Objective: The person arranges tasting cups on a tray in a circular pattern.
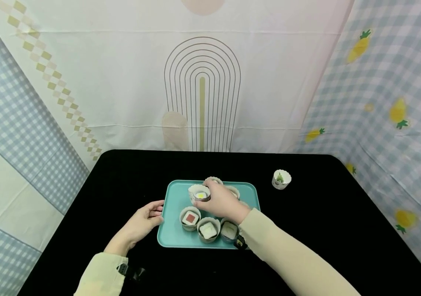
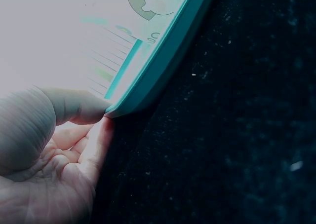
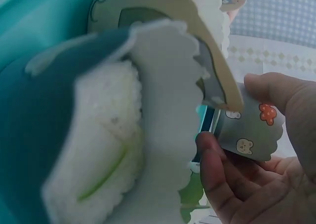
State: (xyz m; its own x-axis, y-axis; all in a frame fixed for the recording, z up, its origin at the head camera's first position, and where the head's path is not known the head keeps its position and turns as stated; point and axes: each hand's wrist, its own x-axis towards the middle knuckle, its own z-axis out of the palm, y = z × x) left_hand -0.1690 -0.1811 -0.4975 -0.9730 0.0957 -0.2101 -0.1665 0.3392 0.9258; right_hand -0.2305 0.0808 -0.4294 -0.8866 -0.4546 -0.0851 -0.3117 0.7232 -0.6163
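Observation:
A turquoise tray (image 1: 175, 191) lies on the black table with several paper cups on it. My left hand (image 1: 140, 226) is at its left side; the left wrist view shows thumb and fingers pinching the tray rim (image 2: 163, 66). With my right hand (image 1: 225, 202) I grip a paper cup (image 1: 195, 189) holding a white piece with a yellow spot. In the right wrist view its printed wall (image 3: 252, 130) sits between thumb and fingers. Toward the tray's front stand a cup with a red-topped white block (image 1: 190, 218) and another with a white block (image 1: 208, 231).
A separate paper cup (image 1: 281, 181) with something green inside stands right of the tray on the black table (image 1: 306, 230). Patterned curtains (image 1: 269, 82) hang behind and at both sides. My right forearm (image 1: 291, 255) crosses the tray's front right corner.

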